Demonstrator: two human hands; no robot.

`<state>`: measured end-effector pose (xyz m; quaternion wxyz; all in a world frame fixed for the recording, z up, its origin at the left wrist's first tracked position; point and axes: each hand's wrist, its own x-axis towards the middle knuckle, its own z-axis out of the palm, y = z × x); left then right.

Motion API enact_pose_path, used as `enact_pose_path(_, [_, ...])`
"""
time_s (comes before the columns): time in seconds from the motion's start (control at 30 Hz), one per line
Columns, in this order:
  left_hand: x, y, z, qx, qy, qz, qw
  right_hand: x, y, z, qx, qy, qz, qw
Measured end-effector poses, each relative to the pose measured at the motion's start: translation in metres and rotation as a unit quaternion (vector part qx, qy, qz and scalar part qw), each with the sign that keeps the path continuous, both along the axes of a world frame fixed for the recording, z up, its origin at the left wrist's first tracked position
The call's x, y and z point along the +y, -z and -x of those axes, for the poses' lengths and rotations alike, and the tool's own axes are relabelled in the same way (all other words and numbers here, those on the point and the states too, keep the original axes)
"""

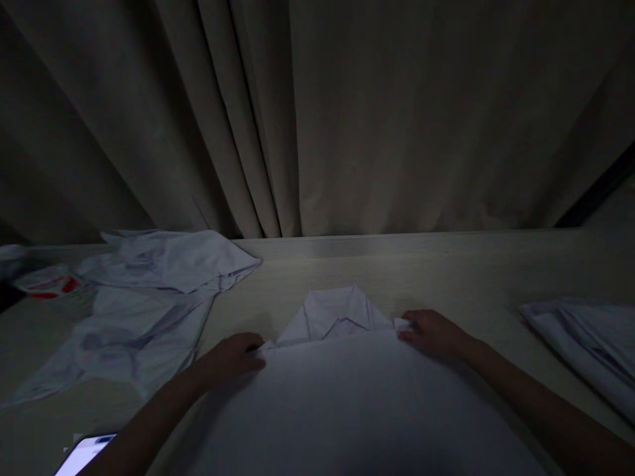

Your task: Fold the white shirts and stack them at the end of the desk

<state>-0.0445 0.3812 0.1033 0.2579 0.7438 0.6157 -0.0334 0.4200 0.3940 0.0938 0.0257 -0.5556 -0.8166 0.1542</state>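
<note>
Shirts flank hands — curtain behind.

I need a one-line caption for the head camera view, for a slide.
Both hands, left hand and right hand, pinch the shoulders of a white collared shirt on a dim table.

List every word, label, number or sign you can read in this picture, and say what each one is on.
None can be read.
The red marking on the white packet at far left is too blurred to read.
The lit phone screen at the bottom edge shows no legible text.
The white shirt under both hands shows no label.
</note>
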Motion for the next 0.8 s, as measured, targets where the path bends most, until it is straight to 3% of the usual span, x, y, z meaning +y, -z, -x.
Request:
enact_pose_path(0.13, [0.001,-0.007,-0.002,0.019,0.024,-0.014,0.999,-0.005,-0.001,0.004,0.010,-0.006,-0.023,1.000])
enact_pose_path(0.3, [-0.006,-0.041,-0.004,-0.032,0.041,-0.008,0.999,-0.010,-0.017,0.002,0.067,-0.009,-0.012,0.998])
enact_pose_path(0.47, [-0.001,-0.097,0.003,-0.035,0.048,0.000,0.998,-0.010,-0.071,-0.003,0.098,-0.038,-0.008,0.994])
enact_pose_path(0.6, [0.036,-0.136,0.005,-0.017,0.072,-0.012,0.997,0.024,-0.110,-0.008,0.088,-0.049,-0.013,0.995])
enact_pose_path(0.67, [0.066,-0.136,0.002,0.002,0.090,-0.021,0.996,0.054,-0.110,-0.007,0.079,-0.056,-0.019,0.995])
enact_pose_path(0.7, [0.082,-0.129,0.000,0.013,0.098,-0.027,0.995,0.069,-0.105,-0.006,0.069,-0.059,-0.019,0.996])
enact_pose_path(0.8, [0.121,-0.084,-0.009,0.045,0.088,-0.050,0.994,0.110,-0.066,0.001,0.022,-0.040,-0.006,0.999])
